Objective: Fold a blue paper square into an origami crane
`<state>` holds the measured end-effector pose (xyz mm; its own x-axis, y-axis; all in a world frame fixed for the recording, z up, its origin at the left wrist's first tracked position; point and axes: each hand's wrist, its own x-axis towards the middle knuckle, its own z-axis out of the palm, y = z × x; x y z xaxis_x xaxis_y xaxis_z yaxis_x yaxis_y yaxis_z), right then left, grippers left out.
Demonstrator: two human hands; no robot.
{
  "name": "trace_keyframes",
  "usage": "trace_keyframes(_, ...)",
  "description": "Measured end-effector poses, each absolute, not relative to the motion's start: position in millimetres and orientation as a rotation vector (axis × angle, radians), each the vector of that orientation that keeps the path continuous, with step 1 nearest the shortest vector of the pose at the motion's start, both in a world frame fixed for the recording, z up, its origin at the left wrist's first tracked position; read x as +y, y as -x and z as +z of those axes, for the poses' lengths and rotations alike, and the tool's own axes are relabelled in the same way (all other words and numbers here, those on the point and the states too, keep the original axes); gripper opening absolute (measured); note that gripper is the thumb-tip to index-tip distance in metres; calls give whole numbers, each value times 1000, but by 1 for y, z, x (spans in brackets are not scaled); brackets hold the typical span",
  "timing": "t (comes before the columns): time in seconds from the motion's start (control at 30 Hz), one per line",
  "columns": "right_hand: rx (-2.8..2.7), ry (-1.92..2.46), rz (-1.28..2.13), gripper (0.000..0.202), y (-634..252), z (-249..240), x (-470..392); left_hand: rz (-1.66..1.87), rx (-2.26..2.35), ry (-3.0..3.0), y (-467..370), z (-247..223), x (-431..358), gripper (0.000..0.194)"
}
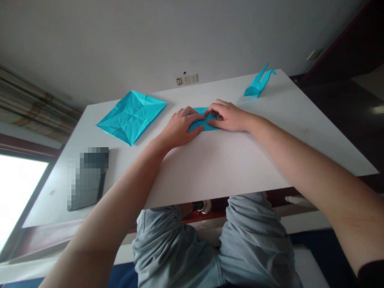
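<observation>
A folded piece of blue origami paper (pixel 201 125) lies on the white table between my two hands. My left hand (pixel 182 125) holds its left side, the thumb near the front edge and the bent fingers on top. From the right, my right hand (pixel 227 116) grips the same paper with thumb and curled fingers, which hide part of that side. Crease lines show on the paper between my fingertips. To the left lies a creased blue sheet (pixel 132 116), spread out as a diamond. A blue paper crane (pixel 258 85) stands at the back right.
A dark flat object, blurred by pixels (pixel 89 180), rests at the left of the white table (pixel 216 164). Wall sockets (pixel 187 79) sit just behind the table's back edge. My legs are below the front edge, and a window (pixel 21 192) is at far left.
</observation>
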<state>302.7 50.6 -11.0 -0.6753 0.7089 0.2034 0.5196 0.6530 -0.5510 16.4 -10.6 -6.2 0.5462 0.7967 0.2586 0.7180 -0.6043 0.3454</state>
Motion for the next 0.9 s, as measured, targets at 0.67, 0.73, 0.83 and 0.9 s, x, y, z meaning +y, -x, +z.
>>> trace_keyframes(0.67, -2461, 937, 614, 32, -302, -14, 52, 587, 1287, -2584, -16, -9, -9, 49)
trace_keyframes(0.73, -2464, 937, 612, 33, -302, -13, 52, 587, 1292, -2586, -16, -10, -9, 50)
trace_keyframes(0.83, -2465, 937, 614, 32, -301, -13, 52, 578, 1299, -2589, -16, -10, -9, 50)
trace_keyframes(0.9, -2466, 939, 614, 32, -301, -14, 53, 571, 1302, -2587, -16, -10, -9, 49)
